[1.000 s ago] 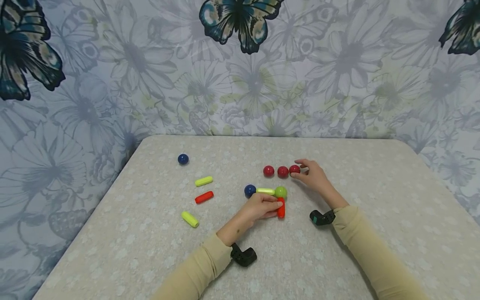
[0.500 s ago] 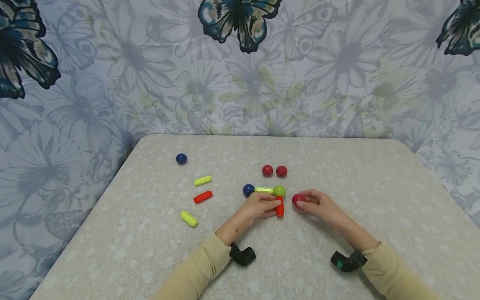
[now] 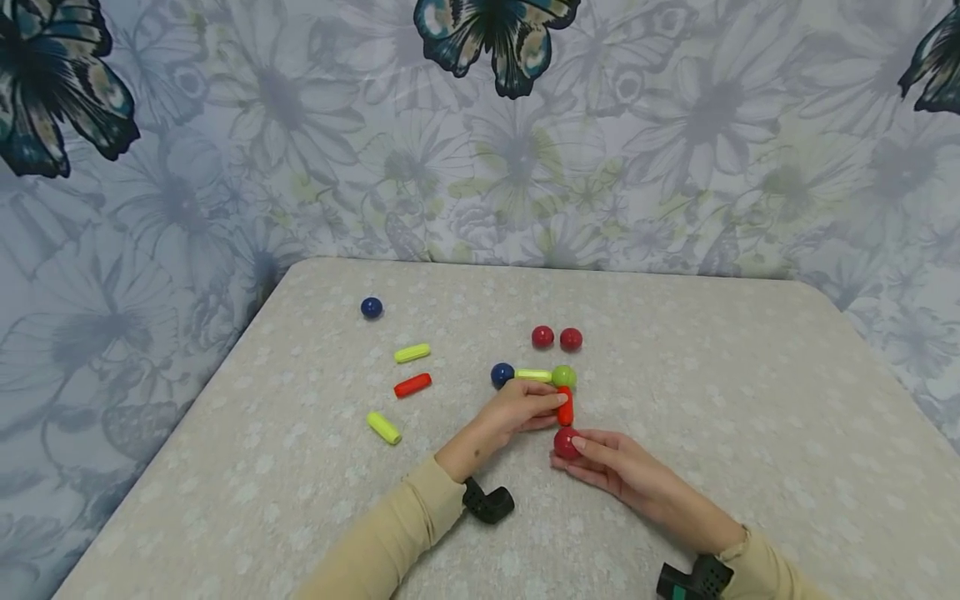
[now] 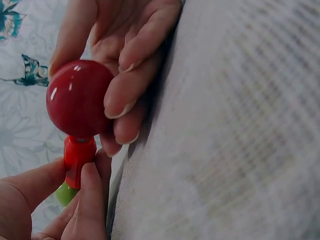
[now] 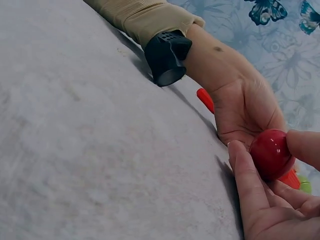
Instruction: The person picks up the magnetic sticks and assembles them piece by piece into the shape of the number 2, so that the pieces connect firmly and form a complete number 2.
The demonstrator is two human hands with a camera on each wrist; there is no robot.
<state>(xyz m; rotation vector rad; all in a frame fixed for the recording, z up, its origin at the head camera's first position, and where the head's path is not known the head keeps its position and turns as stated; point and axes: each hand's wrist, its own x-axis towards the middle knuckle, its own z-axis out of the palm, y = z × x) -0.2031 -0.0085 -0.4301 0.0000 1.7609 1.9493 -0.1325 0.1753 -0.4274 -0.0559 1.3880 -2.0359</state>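
My left hand point(image 3: 517, 408) pinches a red rod point(image 3: 566, 407) between thumb and fingers. The rod's far end meets a green ball point(image 3: 564, 377), which joins a yellow-green rod point(image 3: 533, 375) and a blue ball point(image 3: 502, 374) to its left. With thumb and fingers my right hand point(image 3: 630, 475) holds a red ball point(image 3: 567, 442) at the rod's near end. In the left wrist view that red ball point(image 4: 80, 99) sits against the tip of the red rod point(image 4: 79, 159). The right wrist view shows the red ball point(image 5: 272, 154) between thumb and fingers, partly covering the rod.
Two red balls point(image 3: 543, 337) lie beyond the joined pieces. To the left are a loose red rod point(image 3: 412, 385), two yellow-green rods point(image 3: 384, 427) and a blue ball point(image 3: 371, 307). The table point(image 3: 712, 375) has a light patterned cover and meets a papered wall behind.
My right hand has picked the rightmost red ball from the row of three and brought it toward me and left, to the red rod's near end. My left hand keeps its pinch on the rod.
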